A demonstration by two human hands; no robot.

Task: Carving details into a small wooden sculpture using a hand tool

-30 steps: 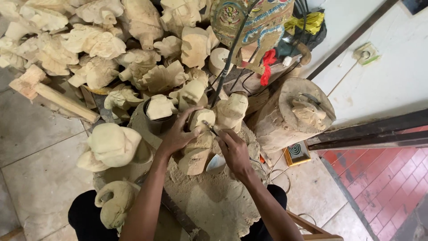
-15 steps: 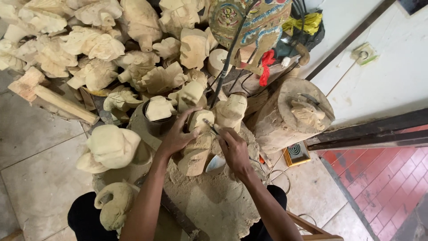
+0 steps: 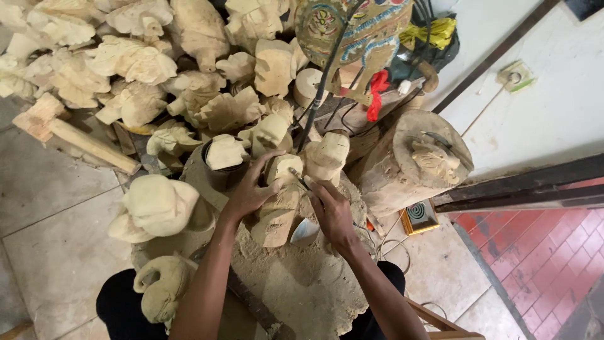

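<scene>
Down at the near edge, dark trousers (image 3: 119, 308) and two bare forearms reach up over a broad, dusty wooden block (image 3: 302, 296) that serves as the work surface. By the left knee lies a pale carved piece (image 3: 160, 289), curled at one end. Just above it, a bigger rounded pale carving (image 3: 157, 208) sits on the floor tiles (image 3: 44, 252).

Now the centre: the left hand (image 3: 251, 192) is wrapped around the top of an unfinished wooden figure (image 3: 277, 214), fingers curled over its head, steadying it upright on the block. The right hand (image 3: 330, 214) is closed round a thin metal carving tool (image 3: 301, 180), tip pressed against the figure's upper part. A small white bowl-like thing (image 3: 306, 232) sits tucked between the figure's base and the right wrist.

Crowding in close: another rough carving (image 3: 327, 157) just behind the right hand, and a dark round pot (image 3: 211, 173) with a pale carving in it beside the left hand. To the right, a thick tree stump (image 3: 409, 164) with a small carved piece on top, and a yellow box (image 3: 420, 217) at its foot.

Farther back, a heap of raw pale carvings (image 3: 132, 63) fills the top left, a wooden mallet (image 3: 69, 132) lies at its edge, and a painted mask (image 3: 352, 31) hangs with a black cable (image 3: 321, 94) running down across it.
</scene>
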